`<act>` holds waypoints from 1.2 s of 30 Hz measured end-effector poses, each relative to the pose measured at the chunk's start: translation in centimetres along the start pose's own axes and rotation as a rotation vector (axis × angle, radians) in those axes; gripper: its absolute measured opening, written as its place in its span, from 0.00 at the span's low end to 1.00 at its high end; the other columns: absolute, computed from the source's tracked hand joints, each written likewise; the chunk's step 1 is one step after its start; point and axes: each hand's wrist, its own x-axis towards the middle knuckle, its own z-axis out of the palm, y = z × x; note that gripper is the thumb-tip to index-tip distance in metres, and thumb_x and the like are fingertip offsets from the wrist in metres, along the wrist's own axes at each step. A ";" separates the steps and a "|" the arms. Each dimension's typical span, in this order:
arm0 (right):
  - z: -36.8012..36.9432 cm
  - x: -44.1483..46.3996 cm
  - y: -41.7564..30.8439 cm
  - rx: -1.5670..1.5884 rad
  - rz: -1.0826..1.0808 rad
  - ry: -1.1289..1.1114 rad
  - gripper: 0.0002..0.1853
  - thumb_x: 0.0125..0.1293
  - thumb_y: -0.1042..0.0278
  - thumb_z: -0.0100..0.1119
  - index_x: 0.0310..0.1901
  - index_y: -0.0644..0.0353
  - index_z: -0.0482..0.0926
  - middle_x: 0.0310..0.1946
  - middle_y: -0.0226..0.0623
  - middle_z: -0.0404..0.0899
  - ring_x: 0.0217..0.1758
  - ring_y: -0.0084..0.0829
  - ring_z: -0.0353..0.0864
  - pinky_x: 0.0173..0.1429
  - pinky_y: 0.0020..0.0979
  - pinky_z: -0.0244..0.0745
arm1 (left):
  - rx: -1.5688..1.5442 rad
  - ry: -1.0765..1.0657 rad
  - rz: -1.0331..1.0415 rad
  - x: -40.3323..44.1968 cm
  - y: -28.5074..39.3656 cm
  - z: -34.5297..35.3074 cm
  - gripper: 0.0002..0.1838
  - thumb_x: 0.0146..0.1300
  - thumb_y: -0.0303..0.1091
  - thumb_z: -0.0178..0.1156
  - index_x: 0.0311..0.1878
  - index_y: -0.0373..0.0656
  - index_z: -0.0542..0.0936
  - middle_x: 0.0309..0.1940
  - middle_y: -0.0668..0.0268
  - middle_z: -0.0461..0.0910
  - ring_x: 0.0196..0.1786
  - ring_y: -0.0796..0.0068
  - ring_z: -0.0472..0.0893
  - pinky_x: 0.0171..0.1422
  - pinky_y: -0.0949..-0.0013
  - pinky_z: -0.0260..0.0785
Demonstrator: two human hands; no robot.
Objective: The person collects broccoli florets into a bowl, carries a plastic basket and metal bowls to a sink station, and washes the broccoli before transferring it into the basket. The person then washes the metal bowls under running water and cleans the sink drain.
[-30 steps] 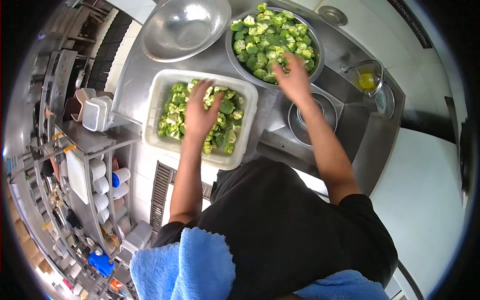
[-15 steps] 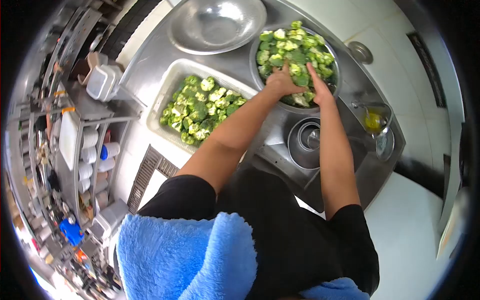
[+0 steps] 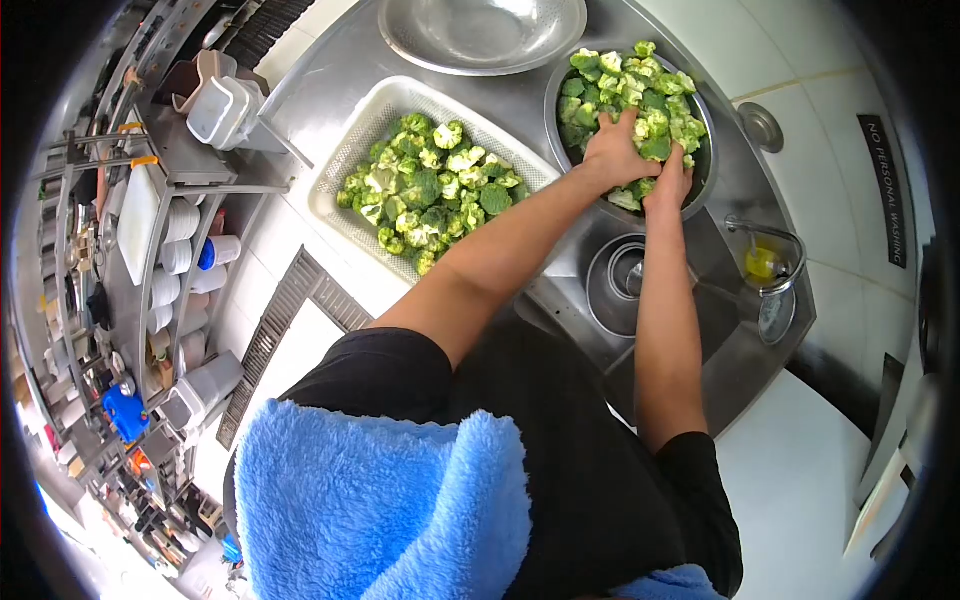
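A round metal bowl [image 3: 551, 112] heaped with broccoli florets [image 3: 640, 88] stands at the back right of the steel counter. Both hands reach into its near side. My left hand [image 3: 618, 150] is curled round some florets, its thumb towards the right. Close beside it, my right hand [image 3: 670, 185] cups florets from the right, near the rim. The undersides of both hands and some fingertips are hidden among the broccoli. Left of the bowl, a white perforated basket [image 3: 328, 182] holds more broccoli florets [image 3: 430, 190], partly behind my left forearm.
A wide shallow metal bowl [image 3: 480, 40] sits behind the basket. Nearer me is a sink [image 3: 690, 345] with a round metal pot [image 3: 600, 300] by it. A faucet [image 3: 795, 250] and yellow liquid [image 3: 763, 262] are at the right. Shelves with stacked bowls [image 3: 175, 255] stand left.
The view has shifted, so the counter appears further right and higher. My hands have drawn closer together in the bowl, and the florets between them have shifted.
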 end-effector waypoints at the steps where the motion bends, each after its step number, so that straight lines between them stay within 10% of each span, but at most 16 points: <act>1: 0.3 -1.0 -0.6 0.051 -0.074 -0.044 0.41 0.69 0.56 0.66 0.76 0.67 0.60 0.71 0.47 0.70 0.69 0.41 0.77 0.65 0.42 0.79 | -0.002 -0.016 0.012 -0.5 0.6 -0.7 0.62 0.38 0.56 0.80 0.78 0.47 0.63 0.66 0.36 0.68 0.63 0.41 0.80 0.69 0.54 0.75; 10: 3.7 -5.3 -4.0 0.207 -0.213 0.036 0.23 0.69 0.64 0.63 0.61 0.69 0.76 0.57 0.42 0.83 0.54 0.37 0.86 0.54 0.38 0.84 | -0.042 -0.024 0.094 -2.8 3.3 -5.5 0.58 0.40 0.52 0.80 0.77 0.49 0.64 0.65 0.41 0.66 0.61 0.40 0.81 0.68 0.52 0.77; 21: 13.8 -16.9 -0.9 0.097 -0.303 -0.327 0.13 0.72 0.67 0.62 0.52 0.65 0.79 0.46 0.36 0.84 0.47 0.28 0.83 0.53 0.33 0.79 | 0.060 0.501 0.211 -11.1 -3.4 -17.4 0.57 0.41 0.43 0.81 0.75 0.44 0.62 0.66 0.44 0.66 0.66 0.42 0.76 0.66 0.49 0.78; 24: 16.9 -20.1 2.7 -0.037 -0.276 -0.482 0.14 0.71 0.65 0.64 0.52 0.64 0.79 0.45 0.38 0.84 0.47 0.31 0.83 0.53 0.36 0.78 | 0.086 0.511 0.058 -13.6 -7.8 -20.7 0.53 0.46 0.40 0.78 0.75 0.35 0.63 0.66 0.42 0.69 0.71 0.44 0.70 0.74 0.50 0.70; 29: 20.3 -22.6 7.1 -0.508 -0.221 -0.781 0.31 0.66 0.57 0.65 0.65 0.67 0.72 0.70 0.55 0.67 0.74 0.47 0.68 0.77 0.45 0.64 | 0.160 0.522 -0.381 -17.1 -14.1 -24.4 0.58 0.53 0.52 0.80 0.80 0.39 0.59 0.71 0.37 0.65 0.71 0.46 0.74 0.73 0.48 0.72; 36: 18.6 -20.3 7.2 -0.660 -0.273 -0.820 0.24 0.70 0.60 0.65 0.63 0.63 0.77 0.64 0.49 0.75 0.64 0.43 0.79 0.64 0.40 0.77 | 0.557 0.358 -0.479 -19.3 -17.4 -26.5 0.48 0.61 0.56 0.73 0.79 0.47 0.65 0.80 0.38 0.56 0.72 0.38 0.74 0.72 0.48 0.72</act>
